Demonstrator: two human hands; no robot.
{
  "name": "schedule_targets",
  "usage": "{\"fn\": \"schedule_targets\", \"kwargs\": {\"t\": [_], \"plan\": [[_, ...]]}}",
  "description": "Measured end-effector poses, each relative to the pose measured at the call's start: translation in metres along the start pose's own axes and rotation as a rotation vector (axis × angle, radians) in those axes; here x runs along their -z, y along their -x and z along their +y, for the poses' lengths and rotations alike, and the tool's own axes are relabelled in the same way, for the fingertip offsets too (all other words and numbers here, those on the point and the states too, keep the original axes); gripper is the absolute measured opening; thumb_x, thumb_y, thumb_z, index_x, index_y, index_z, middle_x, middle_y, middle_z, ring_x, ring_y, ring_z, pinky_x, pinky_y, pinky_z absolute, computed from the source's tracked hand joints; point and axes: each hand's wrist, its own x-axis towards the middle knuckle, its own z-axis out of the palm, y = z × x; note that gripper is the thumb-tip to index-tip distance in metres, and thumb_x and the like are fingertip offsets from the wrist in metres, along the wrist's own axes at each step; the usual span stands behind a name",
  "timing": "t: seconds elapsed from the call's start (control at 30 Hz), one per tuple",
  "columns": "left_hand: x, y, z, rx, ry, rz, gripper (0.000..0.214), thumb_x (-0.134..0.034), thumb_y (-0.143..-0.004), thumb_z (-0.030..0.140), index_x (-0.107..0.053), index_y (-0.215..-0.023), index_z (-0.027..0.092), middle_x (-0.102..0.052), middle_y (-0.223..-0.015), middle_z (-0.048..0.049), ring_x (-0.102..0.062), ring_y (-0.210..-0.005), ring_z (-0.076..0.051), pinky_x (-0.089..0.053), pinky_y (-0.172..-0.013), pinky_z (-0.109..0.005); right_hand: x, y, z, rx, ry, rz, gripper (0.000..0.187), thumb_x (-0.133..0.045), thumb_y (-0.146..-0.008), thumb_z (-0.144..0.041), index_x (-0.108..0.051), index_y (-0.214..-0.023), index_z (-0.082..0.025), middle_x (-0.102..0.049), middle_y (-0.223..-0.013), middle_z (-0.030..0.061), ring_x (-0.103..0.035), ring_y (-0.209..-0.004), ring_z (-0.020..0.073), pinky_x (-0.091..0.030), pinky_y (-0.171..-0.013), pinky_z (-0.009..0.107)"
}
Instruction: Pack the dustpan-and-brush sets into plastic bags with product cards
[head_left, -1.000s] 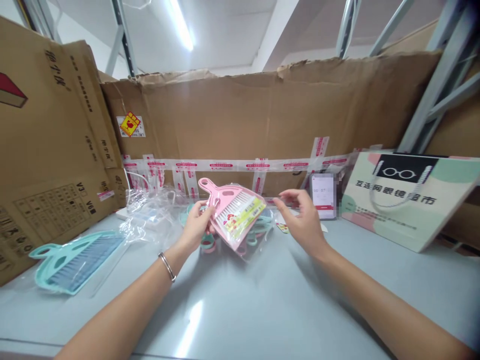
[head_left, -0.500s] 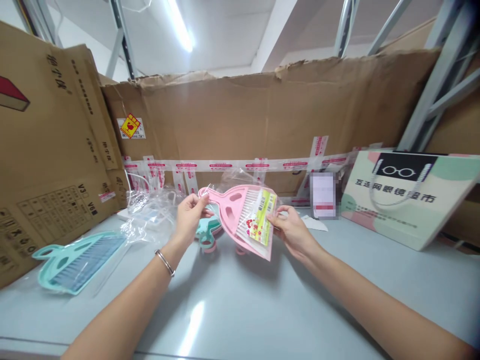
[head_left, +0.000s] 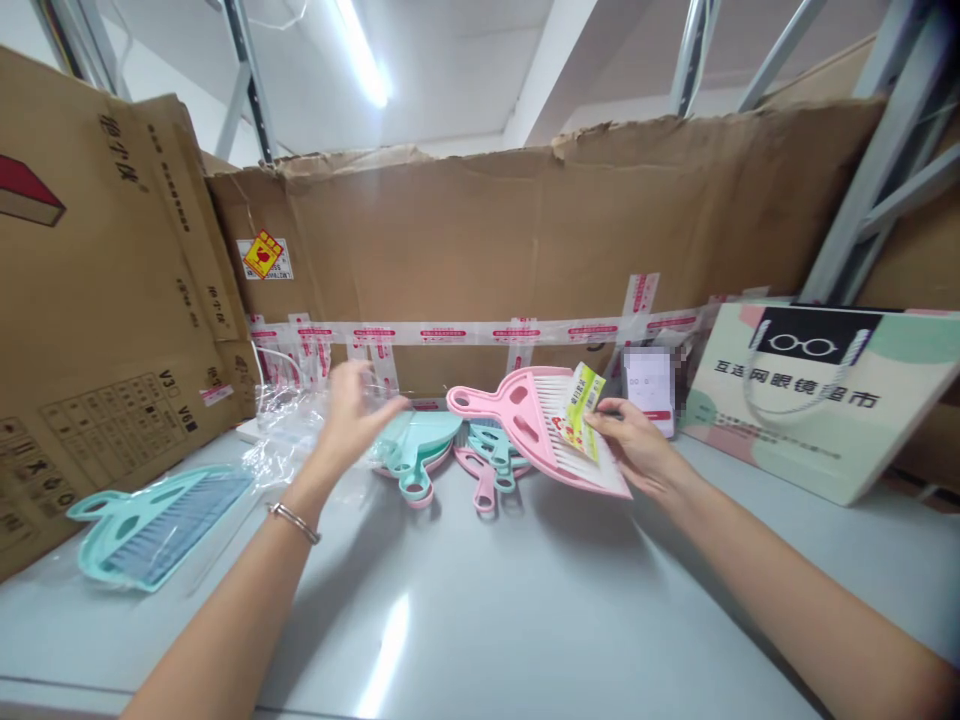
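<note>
My right hand (head_left: 637, 450) grips a pink mini dustpan-and-brush set (head_left: 536, 425) by its wide end, thumb on its yellow-green label (head_left: 579, 420), holding it just above the table with the handle pointing left. My left hand (head_left: 352, 405) is stretched out to the left over a heap of clear plastic bags (head_left: 289, 420), fingers extended and slightly blurred, nothing visibly in them. Between the hands lies a pile of teal and pink dustpan sets (head_left: 435, 450).
A bagged teal dustpan set (head_left: 154, 520) lies at the left on the grey table (head_left: 480, 610). Cardboard walls (head_left: 525, 240) taped along the bottom enclose the back and left. A paper gift bag (head_left: 817, 395) leans at the right beside a small white device (head_left: 649, 385).
My left hand has let go of the pink set's handle and swung left toward the plastic bags. My right hand has carried the pink set to the right and lower.
</note>
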Motion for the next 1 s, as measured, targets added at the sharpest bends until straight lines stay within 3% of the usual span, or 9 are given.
{"fn": "schedule_targets", "kwargs": {"t": [0.07, 0.13, 0.3, 0.4, 0.53, 0.63, 0.7, 0.8, 1.0], "plan": [[-0.027, 0.016, 0.022, 0.125, 0.408, -0.493, 0.067, -0.071, -0.064, 0.029, -0.042, -0.123, 0.021, -0.048, -0.125, -0.0135, -0.051, -0.111, -0.028, -0.045, -0.089, -0.043, -0.012, 0.008, 0.004, -0.015, -0.016, -0.058, 0.038, -0.070, -0.052, -0.023, -0.040, -0.075, -0.025, -0.063, -0.065, -0.0026, -0.064, -0.062, 0.0195, -0.052, -0.058, 0.035], [-0.048, 0.031, 0.035, 0.214, 0.722, -0.624, 0.068, -0.070, -0.067, 0.031, -0.036, -0.127, 0.027, -0.054, -0.120, -0.0096, -0.058, -0.100, -0.024, -0.050, -0.082, -0.041, -0.019, 0.012, 0.010, -0.028, 0.037, -0.107, 0.034, -0.069, -0.056, -0.027, -0.042, -0.075, -0.024, -0.064, -0.065, -0.0014, -0.064, -0.064, 0.0195, -0.052, -0.059, 0.034], [-0.059, 0.040, 0.033, 0.254, 0.829, -0.456, 0.039, -0.069, -0.068, 0.032, -0.052, -0.102, 0.020, -0.058, -0.115, -0.0079, -0.061, -0.094, -0.021, -0.054, -0.074, -0.035, -0.012, -0.002, 0.017, 0.035, 0.348, 0.048, 0.020, -0.064, -0.061, -0.029, -0.050, -0.073, -0.021, -0.061, -0.079, 0.0053, -0.060, -0.076, 0.0227, -0.050, -0.065, 0.039], [-0.053, 0.036, 0.030, 0.149, 0.725, -0.424, 0.033, -0.070, -0.068, 0.028, -0.055, -0.097, 0.019, -0.053, -0.124, -0.0088, -0.058, -0.101, -0.023, -0.052, -0.078, -0.033, -0.013, 0.001, 0.008, 0.281, 0.488, 0.126, 0.028, -0.064, -0.064, -0.032, -0.056, -0.089, -0.023, -0.052, -0.103, 0.0067, -0.053, -0.096, 0.0231, -0.044, -0.084, 0.042], [-0.050, 0.038, 0.039, -0.075, 0.658, -0.434, 0.027, -0.068, -0.070, 0.023, -0.059, -0.095, 0.019, -0.056, -0.122, -0.0086, -0.052, -0.112, -0.023, -0.044, -0.092, -0.035, -0.045, 0.029, -0.005, 0.795, 0.884, -0.318, 0.032, -0.064, -0.070, -0.032, -0.061, -0.102, -0.028, -0.048, -0.101, 0.0056, -0.049, -0.097, 0.0223, -0.037, -0.090, 0.042], [-0.045, 0.038, 0.046, -0.219, 0.561, -0.397, 0.025, -0.070, -0.068, 0.024, -0.060, -0.091, 0.019, -0.058, -0.117, -0.0091, -0.052, -0.112, -0.024, -0.041, -0.095, -0.035, -0.065, 0.042, -0.020, 0.875, 0.915, -0.500, 0.017, -0.056, -0.077, -0.028, -0.062, -0.092, -0.024, -0.051, -0.089, 0.0054, -0.051, -0.085, 0.0206, -0.042, -0.079, 0.039], [-0.034, 0.032, 0.045, -0.237, 0.505, -0.234, 0.022, -0.068, -0.070, 0.028, -0.059, -0.088, 0.020, -0.061, -0.111, -0.0085, -0.054, -0.107, -0.022, -0.042, -0.092, -0.034, -0.063, 0.043, -0.035, 0.888, 0.837, -0.392, 0.013, -0.051, -0.079, -0.030, -0.061, -0.083, -0.023, -0.052, -0.086, 0.0056, -0.051, -0.082, 0.0204, -0.043, -0.073, 0.036], [-0.010, 0.013, 0.032, -0.127, 0.531, 0.034, 0.025, -0.065, -0.073, 0.036, -0.055, -0.090, 0.020, -0.062, -0.107, -0.0074, -0.058, -0.098, -0.020, -0.048, -0.079, -0.029, -0.037, 0.036, -0.056, 0.818, 0.731, 0.011, 0.016, -0.052, -0.079, -0.039, -0.057, -0.076, -0.024, -0.052, -0.079, 0.0042, -0.049, -0.068, 0.0189, -0.041, -0.063, 0.033], [0.023, -0.010, 0.011, 0.144, 0.771, -0.163, 0.043, -0.068, -0.067, 0.042, -0.061, -0.102, 0.017, -0.064, -0.108, -0.0091, -0.059, -0.095, -0.021, -0.049, -0.070, -0.024, 0.022, 0.008, -0.038, 0.577, 1.017, 0.261, 0.032, -0.062, -0.061, -0.056, -0.062, -0.063, -0.024, -0.043, -0.072, 0.0034, -0.047, -0.065, 0.0210, -0.038, -0.062, 0.037]]}}
